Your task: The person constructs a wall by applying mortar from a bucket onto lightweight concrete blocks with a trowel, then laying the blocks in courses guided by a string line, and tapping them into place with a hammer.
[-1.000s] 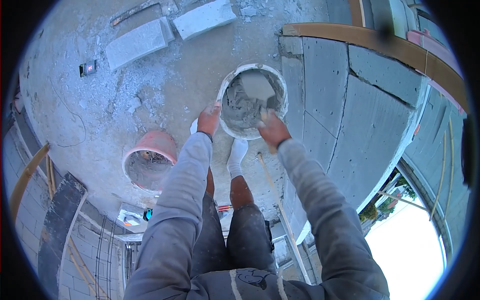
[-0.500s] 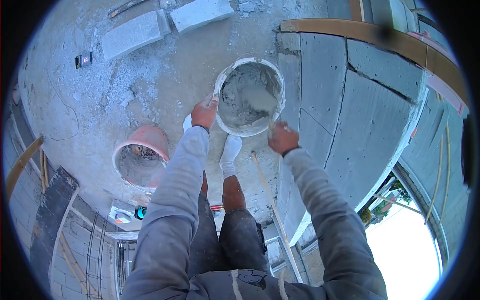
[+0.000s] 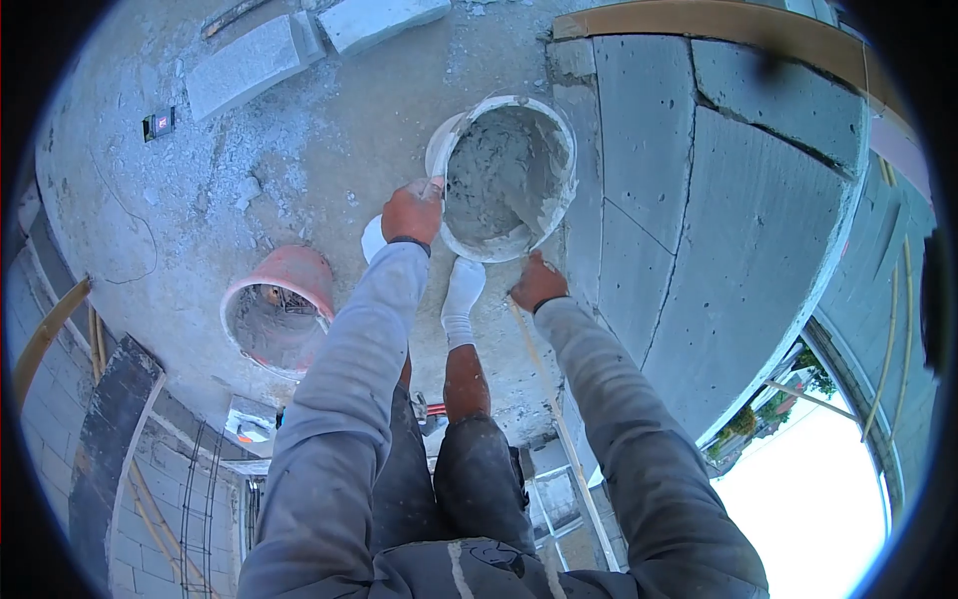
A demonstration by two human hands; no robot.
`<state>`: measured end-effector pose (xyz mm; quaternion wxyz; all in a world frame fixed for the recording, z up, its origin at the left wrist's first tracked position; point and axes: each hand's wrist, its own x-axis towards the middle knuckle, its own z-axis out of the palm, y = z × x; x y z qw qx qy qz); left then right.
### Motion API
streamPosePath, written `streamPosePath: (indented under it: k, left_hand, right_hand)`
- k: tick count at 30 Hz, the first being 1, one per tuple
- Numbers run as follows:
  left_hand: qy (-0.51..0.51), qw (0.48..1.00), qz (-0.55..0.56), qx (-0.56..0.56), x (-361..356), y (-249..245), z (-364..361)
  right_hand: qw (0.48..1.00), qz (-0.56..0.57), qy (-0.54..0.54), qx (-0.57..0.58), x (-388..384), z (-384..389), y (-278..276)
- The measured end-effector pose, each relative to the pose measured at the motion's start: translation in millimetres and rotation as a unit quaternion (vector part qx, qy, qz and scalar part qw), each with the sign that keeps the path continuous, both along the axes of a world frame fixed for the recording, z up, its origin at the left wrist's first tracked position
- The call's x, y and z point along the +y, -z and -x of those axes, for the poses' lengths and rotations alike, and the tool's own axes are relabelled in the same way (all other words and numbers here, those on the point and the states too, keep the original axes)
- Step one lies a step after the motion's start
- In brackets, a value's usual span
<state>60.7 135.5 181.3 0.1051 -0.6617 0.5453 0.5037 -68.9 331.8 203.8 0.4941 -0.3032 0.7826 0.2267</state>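
A round white bucket [image 3: 571,185] holds grey wet mortar [image 3: 496,165] and leans to one side. My left hand [image 3: 412,210] is closed on its left rim. Just below the bucket's lower right rim, my right hand [image 3: 539,282] is closed around a trowel handle; the trowel's blade [image 3: 527,212] lies inside against the mortar and is smeared with it, so its outline is hard to tell.
A pink bucket [image 3: 299,268] lies to the left of my legs. Pale blocks [image 3: 249,68] lie at the top left, near a small dark box [image 3: 158,124]. The block wall [image 3: 738,220] rises on the right. A long pole [image 3: 569,439] leans beside my leg.
The white bucket has tipped toward the right, with my left hand still on its rim. My right hand has moved down and left, and the trowel has shifted lower in the bucket.
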Motion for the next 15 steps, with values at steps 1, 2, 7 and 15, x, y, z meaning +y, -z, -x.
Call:
streamPosePath:
  k: [1, 2, 7, 15]
  left_hand:
    - [0.003, 1.0, 0.003, -0.002, -1, 0, 0]
    - [0.016, 1.0, 0.004, -0.013, -1, 0, 1]
    - [0.032, 0.999, -0.015, -0.029, 1, -12, 8]
    - [-0.001, 1.0, 0.013, 0.011, 8, -28, 20]
  right_hand:
    - [0.999, 0.022, 0.031, 0.003, -7, -8, -13]
    - [0.999, 0.024, 0.036, 0.002, -2, -13, -14]
    - [0.99, 0.003, 0.131, -0.057, 12, -24, -19]
    - [0.984, 0.055, 0.156, -0.069, 41, -20, -11]
